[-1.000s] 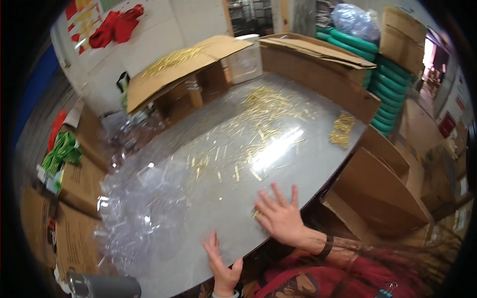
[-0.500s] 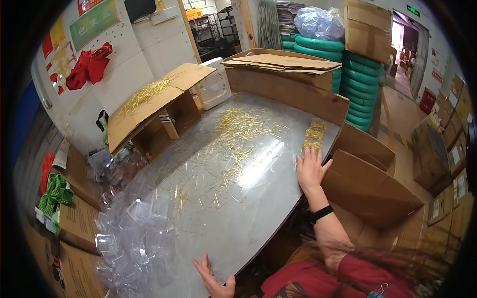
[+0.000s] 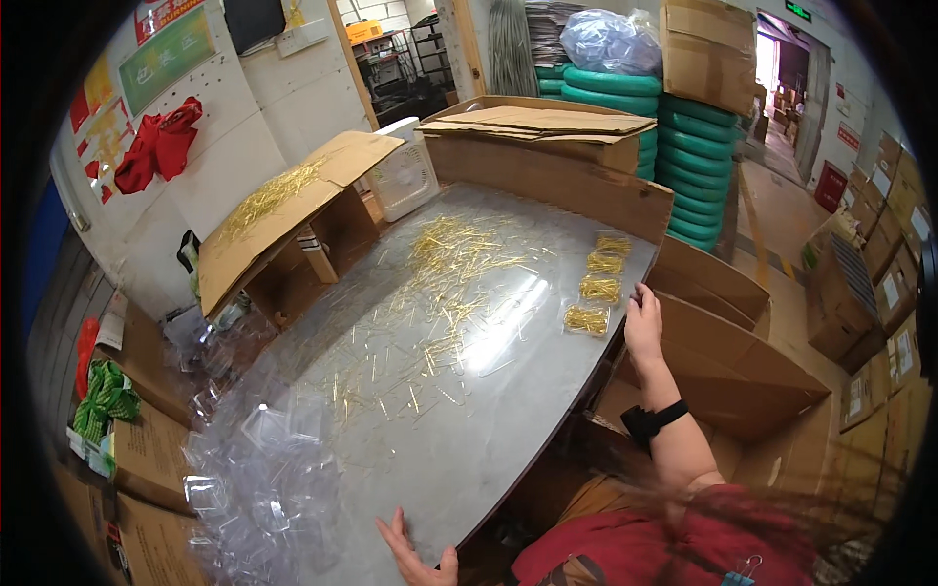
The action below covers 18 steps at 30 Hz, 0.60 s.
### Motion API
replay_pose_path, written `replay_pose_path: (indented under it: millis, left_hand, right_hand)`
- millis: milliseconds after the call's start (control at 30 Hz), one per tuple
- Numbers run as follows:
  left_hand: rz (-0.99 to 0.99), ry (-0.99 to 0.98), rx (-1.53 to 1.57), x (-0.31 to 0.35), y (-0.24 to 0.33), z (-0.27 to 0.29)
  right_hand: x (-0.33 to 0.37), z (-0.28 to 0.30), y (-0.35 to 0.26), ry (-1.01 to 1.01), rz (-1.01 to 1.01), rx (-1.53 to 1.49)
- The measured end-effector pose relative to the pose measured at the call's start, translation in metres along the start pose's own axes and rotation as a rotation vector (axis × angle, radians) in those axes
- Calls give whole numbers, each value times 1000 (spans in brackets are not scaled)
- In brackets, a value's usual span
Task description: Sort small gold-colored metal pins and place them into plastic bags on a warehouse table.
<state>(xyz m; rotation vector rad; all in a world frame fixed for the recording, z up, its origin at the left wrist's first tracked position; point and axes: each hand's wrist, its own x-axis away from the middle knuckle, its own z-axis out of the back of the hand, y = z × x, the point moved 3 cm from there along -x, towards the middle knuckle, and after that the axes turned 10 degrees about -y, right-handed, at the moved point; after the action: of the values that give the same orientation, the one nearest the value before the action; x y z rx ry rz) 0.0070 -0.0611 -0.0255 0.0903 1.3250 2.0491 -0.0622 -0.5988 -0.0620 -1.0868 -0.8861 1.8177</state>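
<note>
My right hand (image 3: 643, 322) is at the table's right edge, fingers loosely bent and apart, with nothing visible in it. Just left of it, several small clear plastic boxes (image 3: 586, 319) filled with gold wire pins stand in a row along that edge. My left hand (image 3: 418, 555) rests at the near edge of the grey metal table (image 3: 459, 430), thumb and fingers spread, holding nothing. Loose gold wire pins (image 3: 454, 252) lie heaped at the far middle of the table and scatter toward me. A pile of clear plastic boxes (image 3: 269, 488) covers the near left.
A cardboard shelf (image 3: 293, 210) topped with more pins stands at the left. Cardboard strips (image 3: 557, 166) wall the far edge. Open cartons (image 3: 733, 361) stand below the right edge. Green coils (image 3: 696, 166) are stacked behind, beside a walkway.
My right hand has moved off the row of filled boxes, right and toward me, uncovering the nearest boxes. My left hand stays in place. The view has shifted slightly.
</note>
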Motion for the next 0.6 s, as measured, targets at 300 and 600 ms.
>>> replay_pose_path:
  millis: [300, 600]
  left_hand:
    - [44, -70, -183, 4, 0, 2]
    - [83, -53, -204, 2, 3, 3]
  right_hand:
    - [-23, 9, 6, -120, -117, 78]
    - [-12, 7, -33, -125, -59, 201]
